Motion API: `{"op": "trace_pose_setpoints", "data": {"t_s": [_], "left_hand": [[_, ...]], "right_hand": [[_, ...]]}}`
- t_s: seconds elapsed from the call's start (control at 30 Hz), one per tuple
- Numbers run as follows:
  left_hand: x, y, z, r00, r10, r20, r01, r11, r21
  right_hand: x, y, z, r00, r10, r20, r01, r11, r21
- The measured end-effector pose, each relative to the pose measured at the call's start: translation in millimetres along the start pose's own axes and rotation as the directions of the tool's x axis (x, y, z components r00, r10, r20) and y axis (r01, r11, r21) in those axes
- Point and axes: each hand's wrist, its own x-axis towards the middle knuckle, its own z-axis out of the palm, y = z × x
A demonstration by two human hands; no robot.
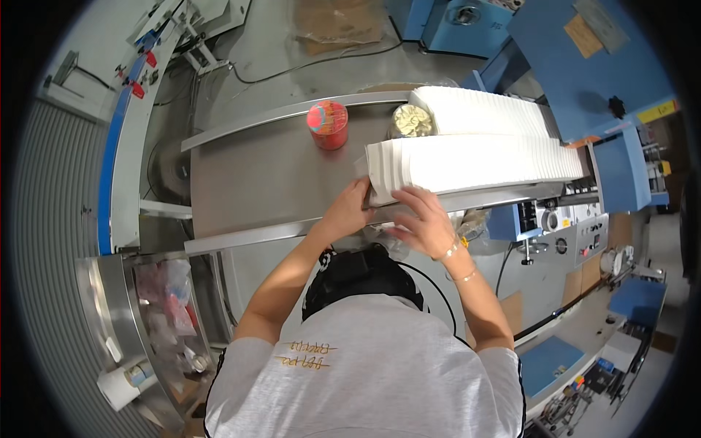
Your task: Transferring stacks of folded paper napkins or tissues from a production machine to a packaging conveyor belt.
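Observation:
Two long rows of white folded paper sheets stand on edge, packed side by side, on a metal channel table [248, 171]. At the left end of the near row [482, 160], my left hand [349, 213] is closed on the end sheets, its fingertips partly hidden against them. Several sheets there lean slightly apart from the rest. My right hand [425, 225] has its fingers spread, with the tips at the row's near lower edge. The far row [482, 109] ends beside a round container topped with crinkled gold foil [412, 121].
A red cylindrical container [327, 125] stands on the table left of the rows. Metal rails [255, 239] edge the table. Blue machinery [599, 66] adjoins its right end. A metal bin with plastic bags [166, 292] is at lower left, and a black cable [314, 58] crosses the floor beyond.

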Motion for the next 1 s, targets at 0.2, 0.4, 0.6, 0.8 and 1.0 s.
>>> {"op": "trace_pose_setpoints", "data": {"t_s": [0.2, 0.4, 0.6, 0.8, 1.0], "left_hand": [[-6, 12, -4, 0.982, 0.135, -0.13, -0.144, 0.987, -0.068], [-4, 7, 30, 0.92, 0.218, -0.324, -0.177, 0.972, 0.152], [-6, 23, 24, 0.964, 0.077, -0.255, -0.101, 0.991, -0.085], [-8, 15, 29, 0.956, -0.012, -0.293, -0.037, 0.986, -0.16], [-5, 30, 30, 0.965, -0.113, -0.236, 0.083, 0.988, -0.134]], "right_hand": [[-29, 8, 1, 0.98, 0.181, -0.079, -0.176, 0.982, 0.061], [-19, 13, -9, 0.927, 0.329, -0.178, -0.28, 0.926, 0.253], [69, 73, 13, 0.92, 0.274, -0.279, -0.264, 0.962, 0.075], [145, 127, 38, 0.836, 0.499, 0.229, -0.428, 0.854, -0.297], [135, 137, 48, 0.819, 0.568, 0.079, -0.546, 0.814, -0.195]]}}
